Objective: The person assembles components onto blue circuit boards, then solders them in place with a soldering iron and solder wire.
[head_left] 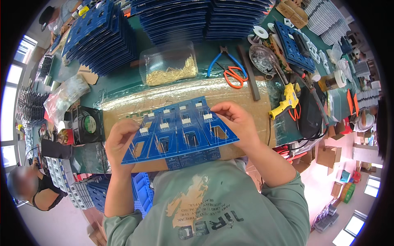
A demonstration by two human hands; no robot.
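Between my hands is a blue circuit board panel [173,136] with rectangular cut-outs, held tilted above the brown work mat [119,110]. White connectors [186,121] stand in rows on it, and several thin metal pins stick up around the cut-outs. My left hand [120,137] grips the panel's left edge, its fingers bent. At the far right corner, my right hand [238,121] pinches it between thumb and fingers. More blue board [193,159] shows below the panel's near edge. Beyond the panel sits a clear plastic tray [147,61] of gold-coloured pins [172,74].
Tall stacks of blue boards [172,22] line the back. Blue-handled cutters [214,61], orange-handled scissors [235,77] and a dark bar [249,74] lie beyond my right hand. A yellow glue gun [285,101] lies to the right, a black fan [85,124] to the left. Another person [37,184] sits at left.
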